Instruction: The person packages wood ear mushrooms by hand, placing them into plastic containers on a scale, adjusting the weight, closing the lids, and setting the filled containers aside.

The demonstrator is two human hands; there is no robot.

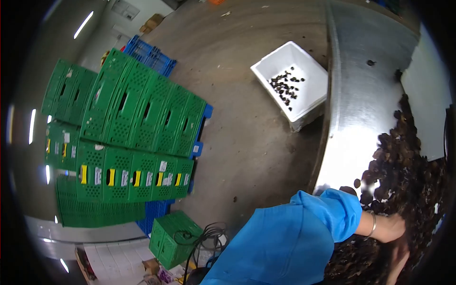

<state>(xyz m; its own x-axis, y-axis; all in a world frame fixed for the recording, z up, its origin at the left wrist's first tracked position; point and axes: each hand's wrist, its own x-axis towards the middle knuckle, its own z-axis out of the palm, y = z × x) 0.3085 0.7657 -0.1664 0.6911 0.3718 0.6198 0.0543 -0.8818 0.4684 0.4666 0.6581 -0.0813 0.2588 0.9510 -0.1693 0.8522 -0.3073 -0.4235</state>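
Neither of my own hands shows in the head view, which is turned on its side. A heap of dark brown pieces that look like mushrooms (396,166) covers much of the steel table (351,95). Across the table stands a co-worker in blue clothing (280,247). One hand of theirs (387,228), with a bracelet at the wrist, presses into the heap. A second bare hand (400,256), seemingly the same person's, lies beside it at the lower right. Their fingertips are hidden among the pieces, so what they hold cannot be made out.
Beyond the table's far edge, a white tub (308,71) holds some dark pieces. Green crates (137,114) stand stacked on blue pallets. A single green crate (175,237) is near black cables (209,235). A white panel (427,95) borders the heap.
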